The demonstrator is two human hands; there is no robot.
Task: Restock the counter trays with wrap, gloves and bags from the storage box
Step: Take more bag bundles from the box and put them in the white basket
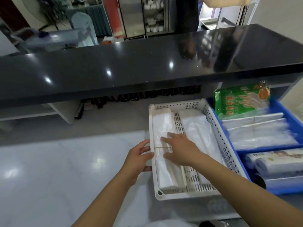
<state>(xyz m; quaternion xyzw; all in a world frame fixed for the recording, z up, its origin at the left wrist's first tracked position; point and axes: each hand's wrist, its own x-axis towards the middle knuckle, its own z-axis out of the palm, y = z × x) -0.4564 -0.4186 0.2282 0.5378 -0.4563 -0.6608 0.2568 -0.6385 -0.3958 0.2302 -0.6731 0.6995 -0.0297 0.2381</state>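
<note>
Bags in a white bundle, bound across the middle by a thin rubber band, lie lengthwise along the left side of a white perforated tray. A second white bundle lies along the tray's right side, with a strip of slotted tray floor showing between the two. The right hand rests flat on the banded bundle, its fingers straight and spread and closed around nothing. The left hand is at the tray's left wall with its fingers curled over the rim, holding the tray; one fingertip reaches the bundle at the band. The tray sits on a pale glossy surface, touching a blue storage box on its right. That box holds an upright green glove packet, clear bag bundles and wrap rolls in a nearer compartment. A black counter runs across behind and above.
</note>
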